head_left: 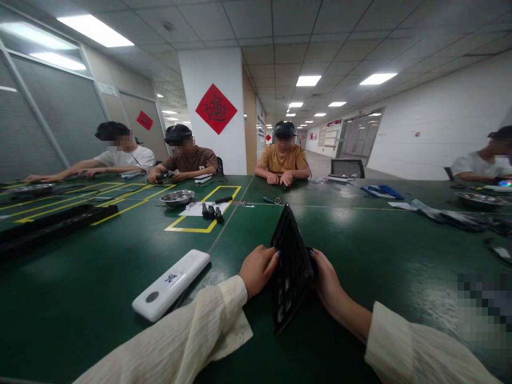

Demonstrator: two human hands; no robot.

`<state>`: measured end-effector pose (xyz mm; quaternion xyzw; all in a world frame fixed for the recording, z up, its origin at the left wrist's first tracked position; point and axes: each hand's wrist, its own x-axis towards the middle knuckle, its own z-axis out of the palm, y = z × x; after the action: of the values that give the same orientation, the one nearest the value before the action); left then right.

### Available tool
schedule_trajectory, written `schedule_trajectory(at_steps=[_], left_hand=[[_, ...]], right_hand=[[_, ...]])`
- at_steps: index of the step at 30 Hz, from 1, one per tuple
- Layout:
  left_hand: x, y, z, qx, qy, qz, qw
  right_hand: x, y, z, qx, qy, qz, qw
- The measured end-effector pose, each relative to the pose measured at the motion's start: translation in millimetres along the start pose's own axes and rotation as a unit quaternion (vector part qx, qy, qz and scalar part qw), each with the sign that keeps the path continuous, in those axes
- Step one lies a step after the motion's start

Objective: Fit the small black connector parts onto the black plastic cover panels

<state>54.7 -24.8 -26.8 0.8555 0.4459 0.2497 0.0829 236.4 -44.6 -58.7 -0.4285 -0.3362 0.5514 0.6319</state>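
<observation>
Both hands hold a flat, black, rectangular tablet-like panel (291,272), turned nearly edge-on and tilted over the green table. Its face toward the left is dark with pale marks or reflections, too dim to make out. My left hand (259,269) grips it at the left side, the thumb lying on that face. My right hand (327,281) is closed round the right side, with most of its fingers hidden behind the panel. To the left of my left hand lies a white oblong device (172,285) marked with a number, a dark cable beside it.
Ahead on the green table (236,336) are a metal bowl (177,198), several small black parts (212,212) on white paper and yellow tape outlines. A long black tray (56,224) lies left; blue items (380,191) and cloth (444,214) lie right. Several people sit around.
</observation>
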Motion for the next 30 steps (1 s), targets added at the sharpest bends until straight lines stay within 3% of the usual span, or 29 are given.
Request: schedule_trajectory(at_steps=[11, 19, 23, 30], left_hand=[[-1.9, 2.3, -1.5, 0.008, -0.004, -0.007, 1.000], [-3.4, 1.6, 2.5, 0.010, 0.013, -0.047, 0.999], [-4.6, 2.4, 2.0, -0.022, 0.023, -0.034, 0.999], [-2.8, 1.9, 0.1, 0.008, 0.001, -0.035, 0.999]], right_hand=[[1.1, 0.2, 0.4, 0.005, -0.001, 0.008, 1.000], [0.7, 0.6, -0.7, 0.016, -0.015, 0.019, 1.000], [0.1, 0.5, -0.9, 0.016, -0.021, 0.017, 1.000], [2.9, 2.5, -1.8, 0.009, -0.015, 0.012, 1.000]])
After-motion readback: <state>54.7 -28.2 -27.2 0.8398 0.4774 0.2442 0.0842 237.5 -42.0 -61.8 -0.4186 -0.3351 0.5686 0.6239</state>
